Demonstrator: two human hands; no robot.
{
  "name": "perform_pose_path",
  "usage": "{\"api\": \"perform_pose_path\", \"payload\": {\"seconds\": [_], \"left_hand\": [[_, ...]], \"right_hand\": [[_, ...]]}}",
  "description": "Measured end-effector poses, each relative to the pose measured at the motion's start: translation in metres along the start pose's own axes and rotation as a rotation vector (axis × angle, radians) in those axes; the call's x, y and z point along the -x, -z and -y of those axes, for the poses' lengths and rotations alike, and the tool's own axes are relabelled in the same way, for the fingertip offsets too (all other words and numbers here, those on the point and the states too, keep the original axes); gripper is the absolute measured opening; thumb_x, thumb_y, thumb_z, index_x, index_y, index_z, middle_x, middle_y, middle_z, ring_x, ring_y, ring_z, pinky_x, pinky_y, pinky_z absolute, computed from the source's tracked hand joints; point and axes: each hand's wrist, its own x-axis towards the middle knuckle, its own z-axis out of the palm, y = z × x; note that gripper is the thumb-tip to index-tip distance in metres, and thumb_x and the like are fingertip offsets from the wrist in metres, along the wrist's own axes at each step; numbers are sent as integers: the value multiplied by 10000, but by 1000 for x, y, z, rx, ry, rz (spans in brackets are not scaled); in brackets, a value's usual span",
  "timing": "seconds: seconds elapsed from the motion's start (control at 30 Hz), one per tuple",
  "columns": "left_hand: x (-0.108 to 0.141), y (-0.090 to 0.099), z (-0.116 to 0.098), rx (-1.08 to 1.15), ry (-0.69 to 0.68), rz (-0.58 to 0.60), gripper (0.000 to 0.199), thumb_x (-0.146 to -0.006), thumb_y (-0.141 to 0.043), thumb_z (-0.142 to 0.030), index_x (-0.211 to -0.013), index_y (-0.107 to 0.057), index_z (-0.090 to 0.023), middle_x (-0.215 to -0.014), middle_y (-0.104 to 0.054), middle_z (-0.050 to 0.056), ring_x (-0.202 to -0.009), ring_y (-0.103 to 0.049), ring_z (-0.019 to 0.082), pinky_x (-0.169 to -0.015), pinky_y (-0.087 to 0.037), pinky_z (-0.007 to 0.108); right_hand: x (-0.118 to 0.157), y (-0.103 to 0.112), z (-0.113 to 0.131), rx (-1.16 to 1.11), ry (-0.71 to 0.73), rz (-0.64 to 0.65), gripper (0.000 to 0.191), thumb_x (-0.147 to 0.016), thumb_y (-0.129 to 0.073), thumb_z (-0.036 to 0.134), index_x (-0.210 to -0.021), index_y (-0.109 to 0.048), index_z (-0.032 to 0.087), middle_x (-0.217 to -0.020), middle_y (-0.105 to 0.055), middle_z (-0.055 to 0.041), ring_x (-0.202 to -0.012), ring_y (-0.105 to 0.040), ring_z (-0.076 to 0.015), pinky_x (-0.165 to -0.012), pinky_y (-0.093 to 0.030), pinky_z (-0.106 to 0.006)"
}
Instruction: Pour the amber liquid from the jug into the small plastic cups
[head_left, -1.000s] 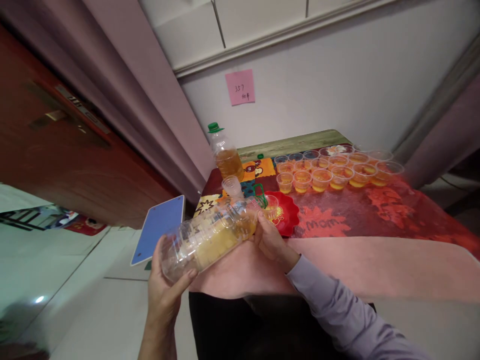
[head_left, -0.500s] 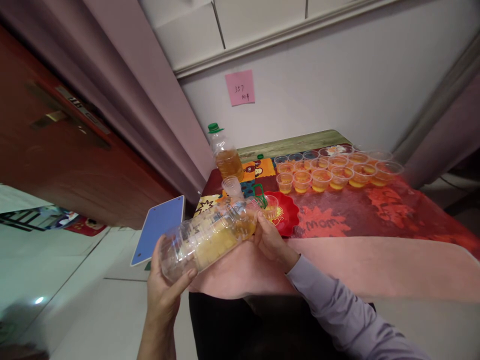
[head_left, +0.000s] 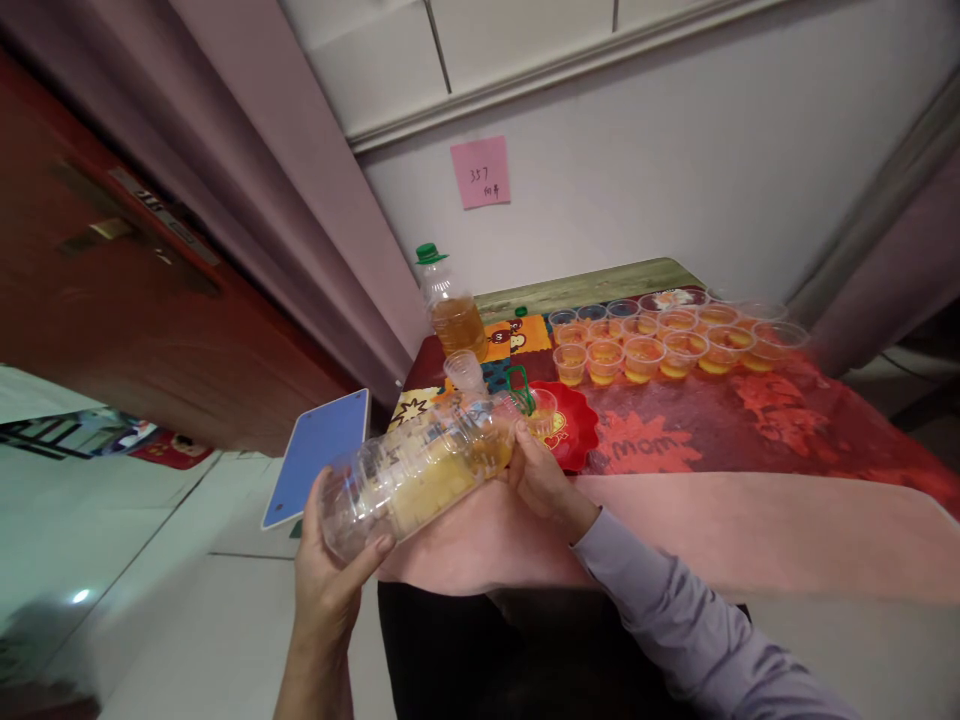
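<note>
A large clear plastic bottle (head_left: 427,480) lies tilted across my view, its neck lower and toward the right, with yellow liquid gathered along its underside. My left hand (head_left: 330,560) wraps round its base, thumb on the near side. At the shoulder end, my right hand (head_left: 541,475) grips the bottle, its fingers partly hidden behind it. A green handle loop (head_left: 519,388) shows by the neck. Beyond the neck, a clear plastic cup (head_left: 547,405) stands on a red scalloped plate (head_left: 585,440). The bottle's mouth is hard to make out against the cup.
Rows of clear cups (head_left: 643,360) holding yellow liquid fill the table's right back. A second bottle (head_left: 459,325) with amber liquid and green cap stands at the back left, with a stack of cups (head_left: 463,372) before it. A blue board (head_left: 319,455) is left of the table.
Almost nothing differs. Both hands keep their hold on the bottle, and its tilt looks the same; the view has shifted very slightly.
</note>
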Motion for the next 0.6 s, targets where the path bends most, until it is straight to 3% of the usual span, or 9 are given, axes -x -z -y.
{"api": "perform_pose_path", "payload": {"seconds": [0.3,0.6], "left_hand": [[2,-5,-3,4,12,-27,1325,-528,-1120,-417,-1717,-543,-326,-1730,-566,158,-1610,-503,560,-1288,-480,723],[2,-5,-4,1,1,-12,1296,-554,-1110,-421,-1716,-542,-341,-1734,-568,141,-1612,-505,545,-1270,-522,677]], "right_hand": [[-2,2,-3,17,16,-18,636,-947,-742,829,-1323,-790,317,-1359,-855,-69,-1347,-774,-345,-1081,-663,-541],[-2,4,-3,19,-4,-2,652,-951,-729,840,-1321,-791,307,-1384,-851,-70,-1345,-772,-340,-1075,-664,-518]]}}
